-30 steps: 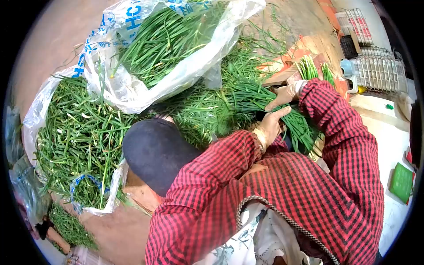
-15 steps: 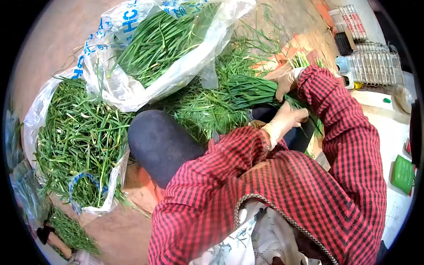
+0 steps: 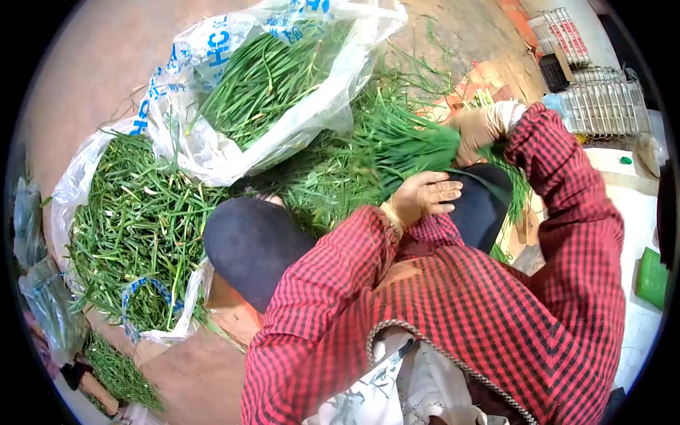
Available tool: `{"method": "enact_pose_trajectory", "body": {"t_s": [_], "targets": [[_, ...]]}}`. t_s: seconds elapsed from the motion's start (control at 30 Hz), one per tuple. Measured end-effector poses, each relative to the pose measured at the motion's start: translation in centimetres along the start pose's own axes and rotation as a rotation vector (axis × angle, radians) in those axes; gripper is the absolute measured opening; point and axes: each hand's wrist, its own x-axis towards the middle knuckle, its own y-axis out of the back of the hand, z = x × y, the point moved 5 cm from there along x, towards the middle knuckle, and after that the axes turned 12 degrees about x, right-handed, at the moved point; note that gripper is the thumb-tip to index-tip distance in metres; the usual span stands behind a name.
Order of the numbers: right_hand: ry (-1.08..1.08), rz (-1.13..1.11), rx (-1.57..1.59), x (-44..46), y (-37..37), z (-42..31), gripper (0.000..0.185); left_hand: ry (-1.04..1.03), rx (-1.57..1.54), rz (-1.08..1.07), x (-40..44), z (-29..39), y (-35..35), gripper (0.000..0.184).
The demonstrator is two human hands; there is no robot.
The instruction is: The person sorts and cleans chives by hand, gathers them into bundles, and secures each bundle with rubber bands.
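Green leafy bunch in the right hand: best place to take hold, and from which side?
I'd take the green leafy bunch at its gathered part just beside the right hand, grip coming from above. Leaves are drawn together there but fan out loosely farther from that hand; the top looks uncovered, whereas the left hand crowds the wearer's side.

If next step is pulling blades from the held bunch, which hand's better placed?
Left, likely. The right hand is wrapped around the green bunch, while the left hand lies just beside it, with no clear hold visible.
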Motion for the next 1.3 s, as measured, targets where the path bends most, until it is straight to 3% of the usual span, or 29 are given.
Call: {"method": "enact_pose_trajectory", "body": {"t_s": [0.03,0.07,0.1,0.13,0.2,0.23,0.27,0.33,0.4,0.47,0.53,0.6,0.67,0.7,0.73,0.8,0.87,0.9,0.93,0.97,1.03,1.07,1.1,1.17,1.23,1.3], "targets": [[-0.018,0.115,0.093,-0.5,1.2,-0.8,0.04,-0.02,-0.105,-0.099,-0.1,0.0,-0.5,0.064],[-0.034,0.359,0.235,-1.0,3.1,-1.2,0.04,-0.015,-0.096,-0.102,-0.2,-0.1,-0.5,0.064],[-0.139,0.352,0.004,-1.7,3.0,-1.8,0.044,-0.009,-0.169,-0.119,-0.2,0.3,-0.6,0.074],[-0.144,0.13,0.002,-2.2,1.3,-1.7,0.048,0.006,-0.248,-0.126,-0.6,0.2,-0.7,0.085],[0.145,0.204,-0.139,-2.7,-0.6,-1.5,0.049,-0.005,-0.261,-0.068,-1.0,0.6,-1.0,0.104],[0.151,0.182,0.151,-4.2,-1.1,-2.8,0.051,-0.004,-0.271,0.003,-1.1,0.6,-1.0,0.105],[0.072,0.258,0.109,-4.1,-1.5,-1.9,0.053,-0.002,-0.28,0.076,-1.3,0.6,-0.9,0.106],[0.182,0.245,0.065,-5.5,-5.4,-2.7,0.058,-0.141,-0.207,-0.003,-1.5,2.0,-1.6,0.092],[0.249,0.411,0.079,-6.0,-10.8,-2.6,0.065,-0.288,-0.172,0.202,-1.7,2.9,-0.4,0.079],[0.257,0.607,0.039,-5.4,-15.2,-2.3,0.071,-0.227,-0.363,0.264,-0.4,1.6,1.8,0.047],[0.47,0.734,0.05,-6.5,-17.5,-3.4,0.076,-0.238,-0.138,0.373,-2.4,2.0,1.1,0.031],[0.592,0.778,0.209,-7.4,-17.7,-2.5,0.069,-0.145,-0.132,0.462,-3.0,1.3,2.5,0.022],[0.624,0.472,0.872,-5.0,-17.4,0.2,0.057,-0.114,-0.055,0.43,-4.3,1.1,2.0,0.024],[0.429,0.319,1.221,-6.7,-16.1,0.3,0.029,-0.101,0.019,0.435,-5.0,1.2,0.7,0.026],[0.449,0.32,1.332,-5.8,-15.6,1.4,0.028,-0.203,0.289,0.423,-5.8,2.4,-0.4,0.026],[0.581,0.006,1.59,-4.3,-16.1,0.7,0.037,-0.121,0.419,0.477,-7.3,2.7,-2.7,0.024],[0.873,-0.155,1.621,-1.3,-17.4,0.3,0.049,-0.193,0.537,0.395,-8.0,2.6,-3.9,0.025],[0.929,-0.005,1.653,-2.1,-16.2,-1.3,0.061,-0.236,0.617,0.336,-8.4,2.8,-4.7,0.026],[0.972,0.114,1.816,-3.2,-14.7,-2.8,0.067,-0.217,0.572,0.321,-9.2,2.6,-5.6,0.03],[1.025,0.207,1.775,-5.8,-13.3,-3.9,0.067,-0.248,0.659,0.289,-9.9,3.1,-6.6,0.031],[1.078,-0.038,2.005,-5.7,-10.4,-4.1,0.063,-0.294,0.805,0.279,-11.6,4.0,-9.1,0.034],[1.229,-0.073,2.079,-4.8,-8.8,-4.1,0.059,-0.251,0.907,0.354,-12.7,4.5,-9.6,0.037],[1.345,0.628,1.626,-2.1,-6.8,-3.0,0.056,-0.234,0.991,0.407,-14.0,5.0,-10.1,0.04],[1.343,1.235,1.065,-1.2,-5.1,-2.9,0.054,-0.169,1.058,0.487,-16.5,6.0,-11.0,0.047],[1.528,0.8,1.37,-2.1,-4.2,-3.3,0.051,-0.137,1.296,0.515,-18.8,7.3,-11.5,0.056],[1.644,0.305,1.627,-3.6,-4.0,-4.2,0.048,-0.196,1.324,0.484,-20.6,7.6,-13.8,0.07]]}}
